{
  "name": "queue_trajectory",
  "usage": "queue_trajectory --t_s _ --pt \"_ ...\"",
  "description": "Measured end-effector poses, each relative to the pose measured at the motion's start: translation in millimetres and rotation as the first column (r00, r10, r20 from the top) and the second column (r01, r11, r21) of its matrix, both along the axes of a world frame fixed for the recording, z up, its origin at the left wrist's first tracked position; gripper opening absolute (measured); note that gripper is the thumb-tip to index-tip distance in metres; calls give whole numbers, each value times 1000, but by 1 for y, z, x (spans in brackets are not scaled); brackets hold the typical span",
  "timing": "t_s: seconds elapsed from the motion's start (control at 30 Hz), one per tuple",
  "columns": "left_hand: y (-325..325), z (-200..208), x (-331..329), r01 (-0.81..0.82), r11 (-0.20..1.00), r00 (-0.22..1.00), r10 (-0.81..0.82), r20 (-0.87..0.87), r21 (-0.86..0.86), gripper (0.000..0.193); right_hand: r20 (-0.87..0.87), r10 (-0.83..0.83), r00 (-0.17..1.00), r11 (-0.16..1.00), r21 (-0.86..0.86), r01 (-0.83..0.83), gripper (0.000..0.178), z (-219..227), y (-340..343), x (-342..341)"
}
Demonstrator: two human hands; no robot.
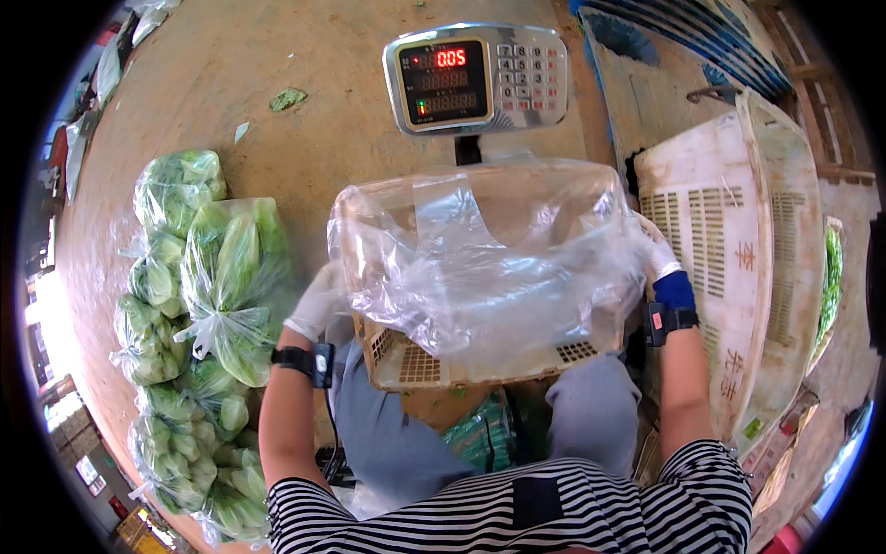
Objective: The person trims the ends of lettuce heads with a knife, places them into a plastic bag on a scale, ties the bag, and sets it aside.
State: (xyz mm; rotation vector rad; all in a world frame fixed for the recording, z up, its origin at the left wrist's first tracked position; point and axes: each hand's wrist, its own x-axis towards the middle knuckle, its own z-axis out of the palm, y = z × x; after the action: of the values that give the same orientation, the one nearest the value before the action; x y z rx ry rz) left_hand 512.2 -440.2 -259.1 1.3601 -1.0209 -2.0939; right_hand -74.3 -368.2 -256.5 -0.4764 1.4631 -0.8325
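Observation:
A clear plastic bag (517,286) is stretched across the top of a tan plastic basket (406,367) with slotted walls. The basket sits in front of my knees, just below the display of a digital scale (475,81). My left hand (317,300), in a white glove, closes on the bag at the basket's left side, its fingertips hidden by the film. On the opposite side my right hand (653,251), also gloved, holds the bag at the basket's rim, with its fingers partly covered. Through the film, the basket shows no produce.
Several clear bags of leafy greens (235,268) are piled on the floor at my left. A large whitish slotted crate (711,249) stands close on my right. A loose leaf (288,99) lies on the brown floor, and a green woven sack (480,434) is between my legs.

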Motion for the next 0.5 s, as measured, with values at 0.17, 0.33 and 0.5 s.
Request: queue_trajectory --t_s 0.17,0.33,0.5 --pt "6 32 -3 21 926 791 216 573 -378 59 -481 -267 835 963 -166 212 37 -20 31 8" --pt "-34 140 -85 398 363 794 323 515 -843 31 -810 -507 295 531 -563 -633 33 120 -43 90" --pt "-24 126 -166 980 76 -124 -502 856 186 39 -844 520 -132 221 283 -933 28 73 -54 144"
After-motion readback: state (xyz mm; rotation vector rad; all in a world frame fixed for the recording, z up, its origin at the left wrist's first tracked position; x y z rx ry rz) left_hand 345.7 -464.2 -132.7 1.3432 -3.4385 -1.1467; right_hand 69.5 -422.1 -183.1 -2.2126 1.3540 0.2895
